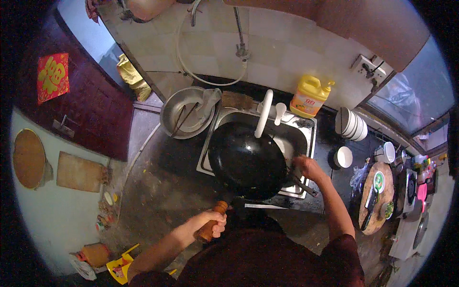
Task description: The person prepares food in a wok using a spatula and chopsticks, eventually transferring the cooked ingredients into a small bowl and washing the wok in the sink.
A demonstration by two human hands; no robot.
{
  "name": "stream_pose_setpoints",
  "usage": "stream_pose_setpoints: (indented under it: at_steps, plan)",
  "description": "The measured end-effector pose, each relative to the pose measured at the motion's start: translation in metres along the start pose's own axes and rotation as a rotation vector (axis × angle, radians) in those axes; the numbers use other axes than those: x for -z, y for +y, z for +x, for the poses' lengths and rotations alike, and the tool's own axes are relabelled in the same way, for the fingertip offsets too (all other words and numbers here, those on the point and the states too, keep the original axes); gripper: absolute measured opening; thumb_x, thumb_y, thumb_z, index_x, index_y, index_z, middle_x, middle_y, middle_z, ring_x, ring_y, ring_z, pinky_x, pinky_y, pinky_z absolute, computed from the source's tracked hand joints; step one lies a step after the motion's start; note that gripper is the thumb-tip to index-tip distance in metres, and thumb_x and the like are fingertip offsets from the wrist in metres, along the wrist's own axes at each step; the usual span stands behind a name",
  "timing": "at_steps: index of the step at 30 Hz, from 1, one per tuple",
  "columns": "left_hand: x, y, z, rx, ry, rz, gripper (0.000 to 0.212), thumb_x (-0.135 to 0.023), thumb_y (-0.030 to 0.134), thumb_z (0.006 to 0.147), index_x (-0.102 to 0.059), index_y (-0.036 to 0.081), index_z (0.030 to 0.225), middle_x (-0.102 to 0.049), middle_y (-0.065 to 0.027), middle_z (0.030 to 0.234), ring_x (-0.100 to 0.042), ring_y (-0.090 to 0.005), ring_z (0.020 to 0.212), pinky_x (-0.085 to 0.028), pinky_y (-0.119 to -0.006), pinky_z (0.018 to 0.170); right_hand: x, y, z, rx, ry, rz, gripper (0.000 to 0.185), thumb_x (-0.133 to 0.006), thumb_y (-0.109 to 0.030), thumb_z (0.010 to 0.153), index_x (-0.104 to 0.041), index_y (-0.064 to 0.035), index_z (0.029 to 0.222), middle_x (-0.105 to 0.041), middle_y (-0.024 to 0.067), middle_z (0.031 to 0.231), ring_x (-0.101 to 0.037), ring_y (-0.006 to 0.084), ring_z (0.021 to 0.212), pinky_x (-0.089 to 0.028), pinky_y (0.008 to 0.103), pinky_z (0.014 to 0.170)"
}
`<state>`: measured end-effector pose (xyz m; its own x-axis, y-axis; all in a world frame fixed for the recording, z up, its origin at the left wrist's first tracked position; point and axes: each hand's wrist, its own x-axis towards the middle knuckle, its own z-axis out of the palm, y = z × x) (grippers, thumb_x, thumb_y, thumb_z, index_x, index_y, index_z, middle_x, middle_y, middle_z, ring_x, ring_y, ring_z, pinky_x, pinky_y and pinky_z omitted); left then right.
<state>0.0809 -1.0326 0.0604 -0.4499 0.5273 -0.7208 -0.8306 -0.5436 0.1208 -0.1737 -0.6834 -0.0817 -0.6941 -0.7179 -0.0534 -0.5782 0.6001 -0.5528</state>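
Observation:
My left hand (215, 219) is closed around the brown wooden handle (209, 226) of a wok. The large black wok (247, 158) lies over the left part of a stainless steel sink (301, 134), below a white faucet (264, 113). To the right of the wok, my right hand (304, 165) is over the sink, blurred; whether it holds something cannot be made out. A dark utensil or handle (304, 187) with a loop end sticks out beneath that hand, over the sink's front edge. Whatever lies under the wok is hidden.
Left of the sink stands a metal basin (170, 111) with chopsticks. Behind are a brown scrubbing pad (236, 100) and a yellow detergent jug (310, 97). To the right are stacked bowls (353, 125), a white bowl (343, 157) and a round cutting board (382, 172) with a knife (369, 211).

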Motion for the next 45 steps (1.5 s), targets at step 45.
stream_pose_setpoints:
  at_steps: [45]
  plan:
    - [0.052,0.128,-0.031,0.184,0.08,0.296,0.014,-0.056,0.01,0.081,-0.047,0.009,0.091,-0.045,-0.0005,0.066,-0.044,-0.0098,0.054,-0.037,-0.025,0.046,-0.052,-0.004,0.119,-0.754,0.428,1.503,0.044,-0.047,-0.001,0.081,-0.045,-0.0101,0.124,-0.057,0.0064,0.102,-0.058,0.0219,0.089,-0.049,0.0389,0.076]
